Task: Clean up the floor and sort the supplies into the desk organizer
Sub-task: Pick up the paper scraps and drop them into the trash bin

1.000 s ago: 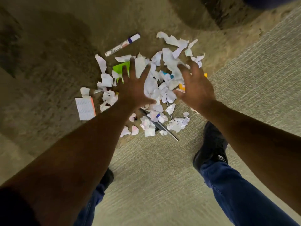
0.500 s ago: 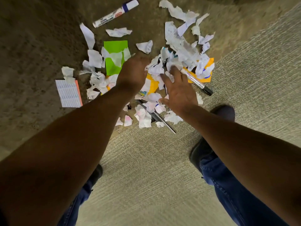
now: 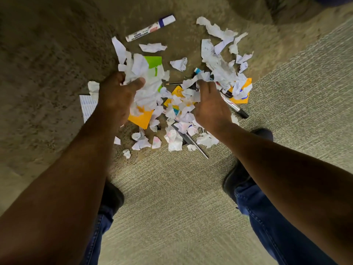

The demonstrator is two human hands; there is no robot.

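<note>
Torn white paper scraps (image 3: 219,66) lie scattered over the carpet. My left hand (image 3: 116,96) is closed on a bunch of crumpled scraps (image 3: 145,81) at the left of the pile, over a green sticky note (image 3: 153,61). My right hand (image 3: 210,104) pinches more scraps (image 3: 191,83) at the middle. Orange sticky notes (image 3: 140,118) lie under the scraps. A white whiteboard marker (image 3: 150,28) lies apart at the top. A black-capped marker (image 3: 234,107) sits right of my right hand. A pencil (image 3: 174,83) and a dark pen (image 3: 193,143) poke out of the pile.
A lined notepad (image 3: 87,107) lies at the left, partly behind my left forearm. My shoes (image 3: 236,178) and blue jeans (image 3: 267,217) stand on the lighter carpet below the pile. A dark rounded base shows at the top right corner (image 3: 286,8).
Both hands have closed on scraps. My left hand shifted left and gathered a bunch over the green note; my right hand curled its fingers into the middle of the pile.
</note>
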